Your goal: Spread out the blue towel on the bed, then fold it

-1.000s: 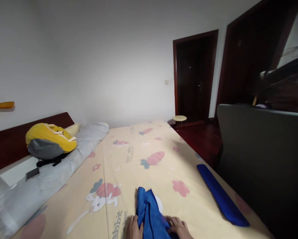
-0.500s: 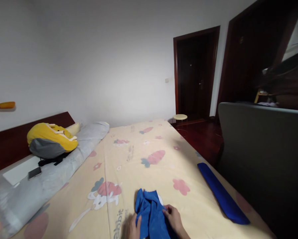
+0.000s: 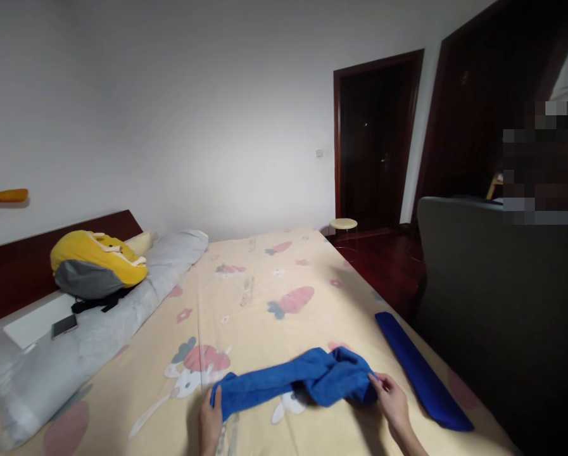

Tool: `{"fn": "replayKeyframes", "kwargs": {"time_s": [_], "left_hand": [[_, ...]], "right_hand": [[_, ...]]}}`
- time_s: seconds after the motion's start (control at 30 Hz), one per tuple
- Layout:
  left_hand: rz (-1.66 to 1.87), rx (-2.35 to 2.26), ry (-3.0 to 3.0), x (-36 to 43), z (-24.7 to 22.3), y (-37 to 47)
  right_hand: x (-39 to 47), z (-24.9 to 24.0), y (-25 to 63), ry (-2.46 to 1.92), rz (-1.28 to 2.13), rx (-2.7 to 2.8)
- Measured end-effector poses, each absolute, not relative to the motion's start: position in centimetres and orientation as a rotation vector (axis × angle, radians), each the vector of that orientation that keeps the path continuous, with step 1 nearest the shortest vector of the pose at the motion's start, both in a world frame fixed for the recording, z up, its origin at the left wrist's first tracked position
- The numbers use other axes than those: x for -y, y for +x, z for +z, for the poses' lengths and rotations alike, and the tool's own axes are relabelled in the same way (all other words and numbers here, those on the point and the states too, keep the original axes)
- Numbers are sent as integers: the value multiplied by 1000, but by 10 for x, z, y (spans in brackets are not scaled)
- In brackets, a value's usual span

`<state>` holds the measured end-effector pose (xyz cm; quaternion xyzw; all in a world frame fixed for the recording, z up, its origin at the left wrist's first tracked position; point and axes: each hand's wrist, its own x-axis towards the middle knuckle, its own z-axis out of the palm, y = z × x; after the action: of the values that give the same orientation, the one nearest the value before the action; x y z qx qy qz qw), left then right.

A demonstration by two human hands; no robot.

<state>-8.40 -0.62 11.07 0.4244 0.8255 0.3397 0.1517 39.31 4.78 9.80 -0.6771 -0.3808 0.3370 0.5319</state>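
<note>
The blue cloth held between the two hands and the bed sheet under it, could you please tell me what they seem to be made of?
The blue cloth looks like soft matte fabric, perhaps towelling: it bunches thickly. The bed sheet looks like thin printed cotton, flat and dull.

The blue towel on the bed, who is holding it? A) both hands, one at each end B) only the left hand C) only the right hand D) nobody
A: the left hand grips one end of the blue towel and the right hand grips the other, stretching it across the bed.
</note>
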Motion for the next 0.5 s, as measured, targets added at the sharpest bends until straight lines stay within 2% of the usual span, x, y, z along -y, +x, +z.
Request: {"fn": "replayKeyframes", "kwargs": {"time_s": [0.13, 0.23, 0.4, 0.5], "left_hand": [[583, -2469, 1186, 21, 93, -82], [416, -2560, 1237, 24, 94, -70], [482, -2649, 1437, 2, 108, -50], [480, -2544, 1267, -11, 102, -52]], "right_hand": [[-28, 80, 424, -1817, 739, 951], [-19, 74, 431, -1922, 653, 981], [-33, 78, 409, -2041, 204, 1397], [-46, 72, 387, -2143, 291, 1495]]}}
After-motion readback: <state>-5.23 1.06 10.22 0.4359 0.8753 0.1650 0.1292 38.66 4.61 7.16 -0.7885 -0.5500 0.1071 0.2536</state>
